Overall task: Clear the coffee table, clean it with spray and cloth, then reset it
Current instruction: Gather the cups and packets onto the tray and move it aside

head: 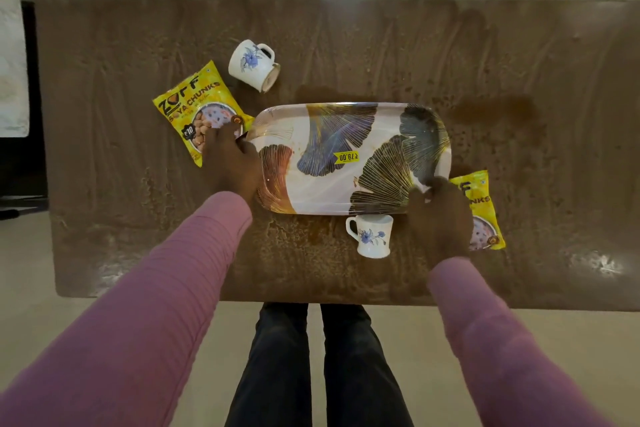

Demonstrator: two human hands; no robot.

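Tray (329, 191) sits mid coffee table (381, 45), long side facing you. Your left hand (230, 163) grips its left end, fingers curled on the rim. Your right hand (440, 215) holds the near-right corner, thumb over the edge; it's blurred. One cup (251, 64) lies on its side beyond the tray, another cup (370, 236) touches the near rim. Yellow packet (194, 111) on the left, second packet (481, 211) on the right, partly under your right hand. Brown stains (498, 111) on the tabletop.
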